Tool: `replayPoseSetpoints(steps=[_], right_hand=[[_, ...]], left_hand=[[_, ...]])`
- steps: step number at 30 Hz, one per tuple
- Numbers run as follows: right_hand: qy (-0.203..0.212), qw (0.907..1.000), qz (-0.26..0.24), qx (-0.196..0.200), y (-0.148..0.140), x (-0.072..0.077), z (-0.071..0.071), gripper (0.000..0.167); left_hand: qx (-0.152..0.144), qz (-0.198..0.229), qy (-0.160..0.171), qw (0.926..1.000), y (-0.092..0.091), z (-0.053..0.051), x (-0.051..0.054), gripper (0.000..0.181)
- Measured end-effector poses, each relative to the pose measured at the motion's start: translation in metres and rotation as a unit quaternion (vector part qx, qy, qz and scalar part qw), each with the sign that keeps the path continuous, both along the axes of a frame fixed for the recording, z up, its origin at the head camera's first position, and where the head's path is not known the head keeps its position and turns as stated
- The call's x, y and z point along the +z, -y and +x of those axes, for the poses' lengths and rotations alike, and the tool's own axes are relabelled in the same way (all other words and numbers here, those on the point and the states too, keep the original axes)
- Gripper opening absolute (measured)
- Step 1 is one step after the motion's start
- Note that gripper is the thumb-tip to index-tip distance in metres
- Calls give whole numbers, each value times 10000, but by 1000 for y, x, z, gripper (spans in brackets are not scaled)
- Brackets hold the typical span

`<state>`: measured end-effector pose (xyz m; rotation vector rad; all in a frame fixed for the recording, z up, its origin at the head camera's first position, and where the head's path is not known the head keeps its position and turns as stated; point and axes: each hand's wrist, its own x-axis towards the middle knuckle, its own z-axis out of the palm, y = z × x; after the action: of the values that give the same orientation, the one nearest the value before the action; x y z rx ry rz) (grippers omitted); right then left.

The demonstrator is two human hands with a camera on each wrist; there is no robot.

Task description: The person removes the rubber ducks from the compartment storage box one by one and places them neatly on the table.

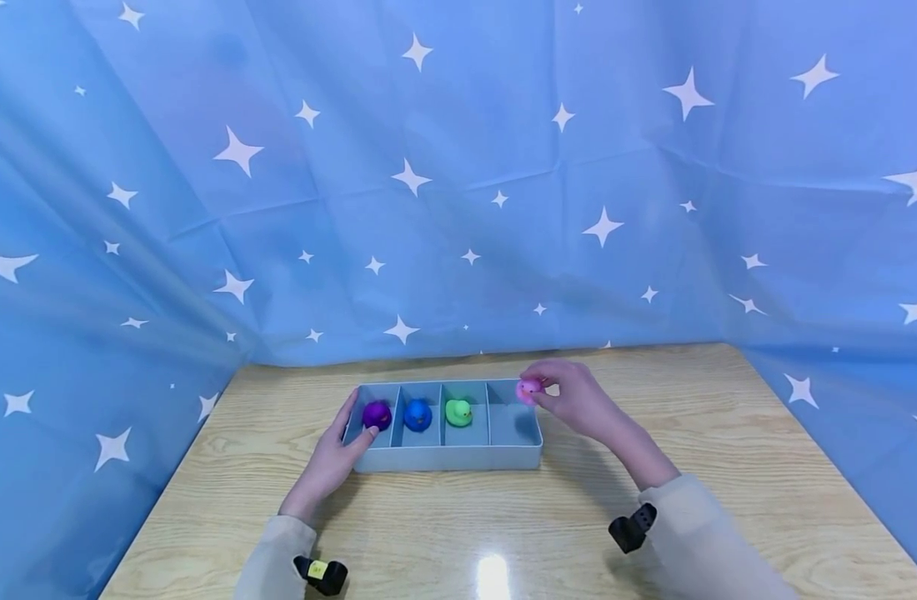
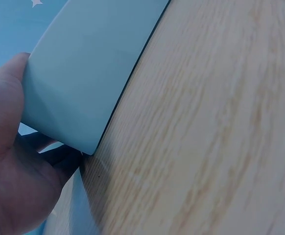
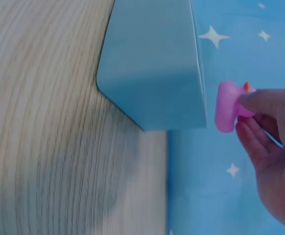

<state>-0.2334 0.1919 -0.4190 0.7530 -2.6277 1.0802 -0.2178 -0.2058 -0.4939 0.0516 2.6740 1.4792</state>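
A grey-blue divided box (image 1: pixel 447 458) has four side-by-side compartments. From the left, it holds a purple rubber duck (image 1: pixel 377 415), a blue rubber duck (image 1: pixel 418 416) and a green rubber duck (image 1: pixel 458 412); the rightmost compartment (image 1: pixel 513 427) is bare. My left hand (image 1: pixel 328 463) grips the box's left end, thumb over the front rim near the purple duck, other fingers around the end wall. Between thumb and fingers, my right hand (image 1: pixel 584 407) pinches a pink rubber duck (image 3: pixel 225 107), held above the rim level at the box's right end, apart from the box.
The box stands on a wood-grain table (image 1: pixel 443 525). Behind and at both sides hangs a blue cloth (image 1: pixel 466 225) with white stars. Black wrist devices (image 1: pixel 633 528) sit at both sleeves.
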Motion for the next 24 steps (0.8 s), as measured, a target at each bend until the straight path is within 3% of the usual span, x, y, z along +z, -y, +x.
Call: replayPoseSetpoints(steps=[4, 15, 24], right_hand=[[-217, 9997, -59, -4, -9, -3, -1, 26], [-315, 9993, -24, -193, -25, -11, -1, 28], [-166, 9996, -85, -202, -35, -20, 4, 27]], left_hand=[[0, 26, -23, 10000, 0, -1, 0, 79], [-11, -19, 18, 10000, 1, 0, 0, 79], [-28, -15, 32, 10000, 1, 1, -1, 79]])
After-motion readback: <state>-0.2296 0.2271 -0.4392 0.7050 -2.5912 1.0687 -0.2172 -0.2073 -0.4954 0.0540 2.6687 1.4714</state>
